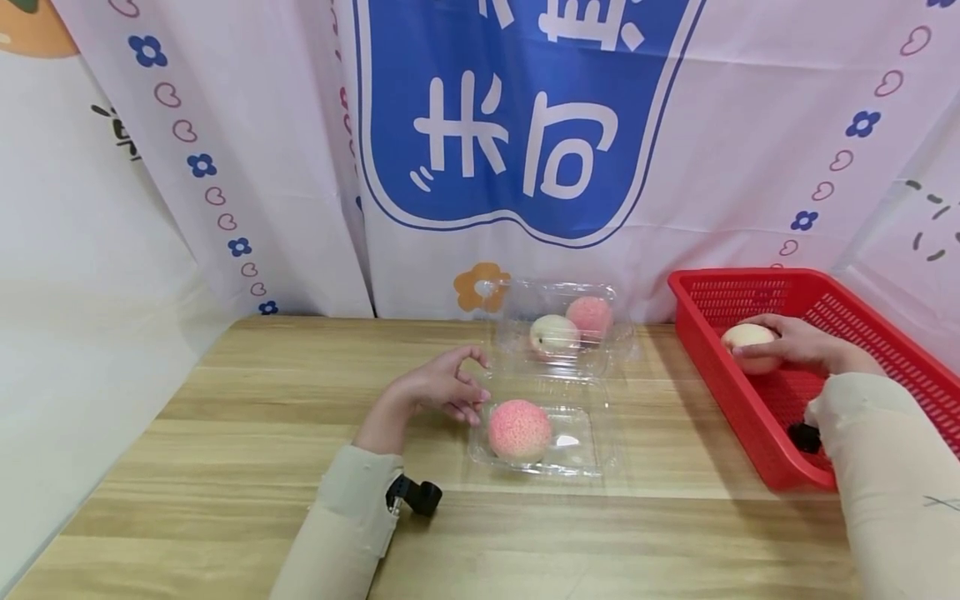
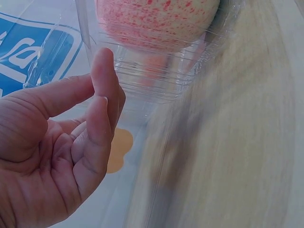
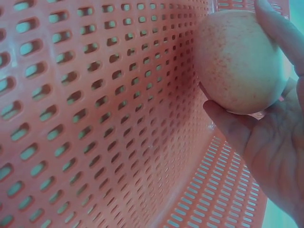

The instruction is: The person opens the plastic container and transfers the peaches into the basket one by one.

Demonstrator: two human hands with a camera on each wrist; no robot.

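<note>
Inside the red basket (image 1: 731,417), the right hand (image 1: 806,343) grips a pale yellow peach (image 1: 750,346). In the right wrist view the thumb and fingers of that hand (image 3: 278,137) lie round the peach (image 3: 240,61), close to the perforated wall. The left hand (image 1: 446,385) hovers at the left edge of an opened clear plastic box (image 1: 577,467), holding nothing. A pink peach (image 1: 520,431) sits in the box's near half. In the left wrist view the left hand (image 2: 61,156) has loosely bent fingers, beside the pink peach (image 2: 159,21).
Behind the pink peach, a whitish peach (image 1: 555,336) and another pink peach (image 1: 590,318) show through the clear plastic of the far half. A printed cloth (image 1: 420,275) hangs along the back edge of the wooden table (image 1: 247,433).
</note>
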